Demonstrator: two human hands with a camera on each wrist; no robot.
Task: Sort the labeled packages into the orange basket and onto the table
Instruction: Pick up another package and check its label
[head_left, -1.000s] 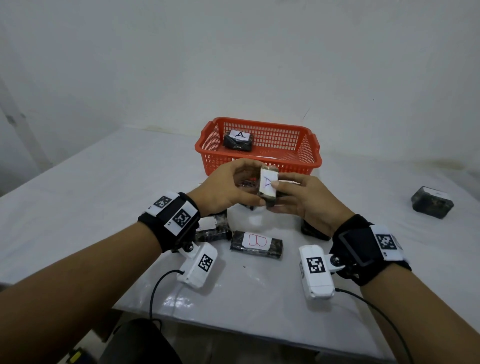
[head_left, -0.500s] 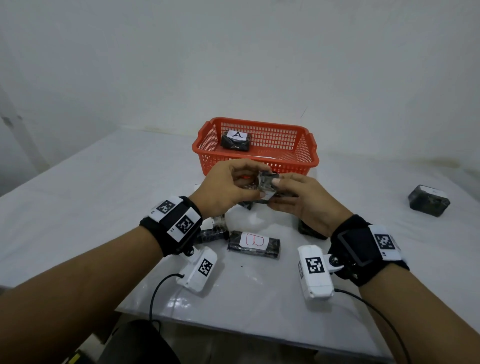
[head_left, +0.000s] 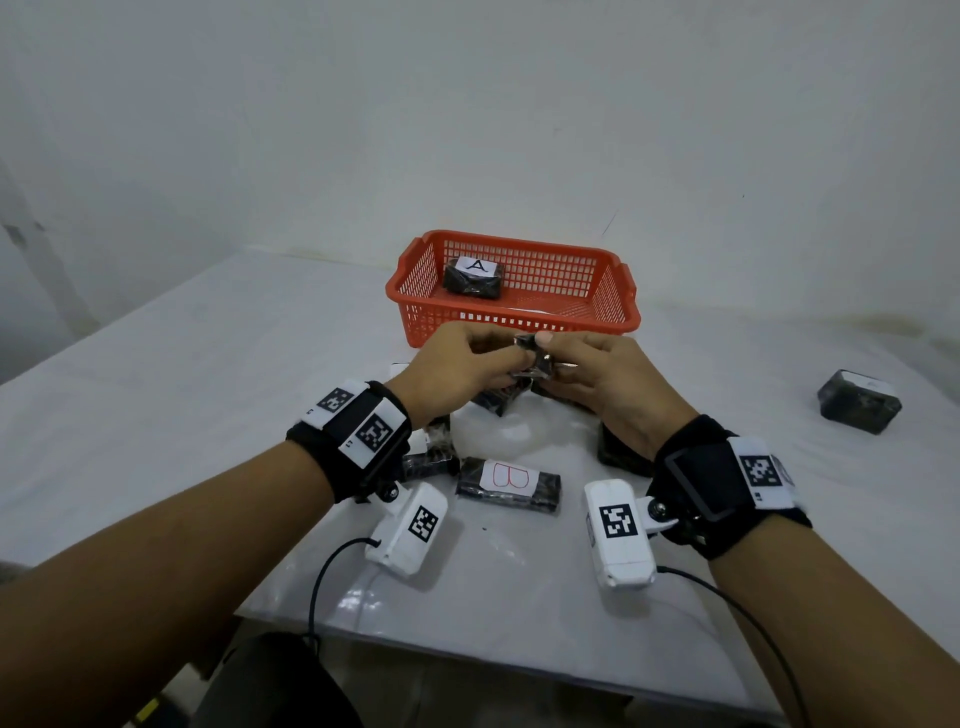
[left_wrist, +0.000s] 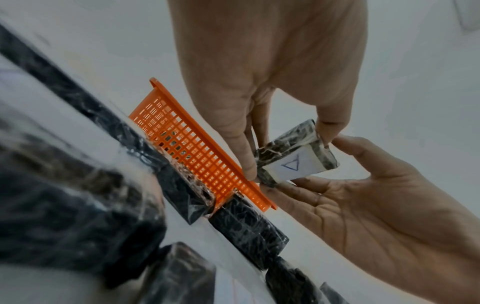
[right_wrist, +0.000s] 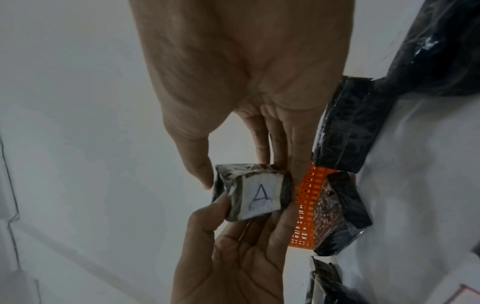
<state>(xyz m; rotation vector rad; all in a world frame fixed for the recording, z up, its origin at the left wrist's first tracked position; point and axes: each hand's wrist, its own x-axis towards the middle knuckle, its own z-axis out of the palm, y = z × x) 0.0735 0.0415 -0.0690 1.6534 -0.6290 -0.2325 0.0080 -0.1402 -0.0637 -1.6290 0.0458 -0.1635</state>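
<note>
Both hands hold one small dark wrapped package (head_left: 532, 358) in the air, just in front of the orange basket (head_left: 613, 291). My left hand (head_left: 511, 358) pinches its left end and my right hand (head_left: 551, 354) pinches its right end. Its white label with a blue A (right_wrist: 259, 197) faces down toward the wrist cameras and is hidden in the head view. In the left wrist view the same package (left_wrist: 298, 166) sits between thumb and fingertips. Another package marked A (head_left: 474, 278) lies in the basket's left part.
A package marked B (head_left: 509, 480) lies on the white table (head_left: 182, 389) near me. Several more dark packages (head_left: 431, 460) lie under and around my hands. One package (head_left: 860, 400) sits alone at the far right. The table's front edge (head_left: 519, 660) is close to my body.
The held package has been turned from upright with its A label toward my head to label-down. Both hands have moved slightly forward toward the basket.
</note>
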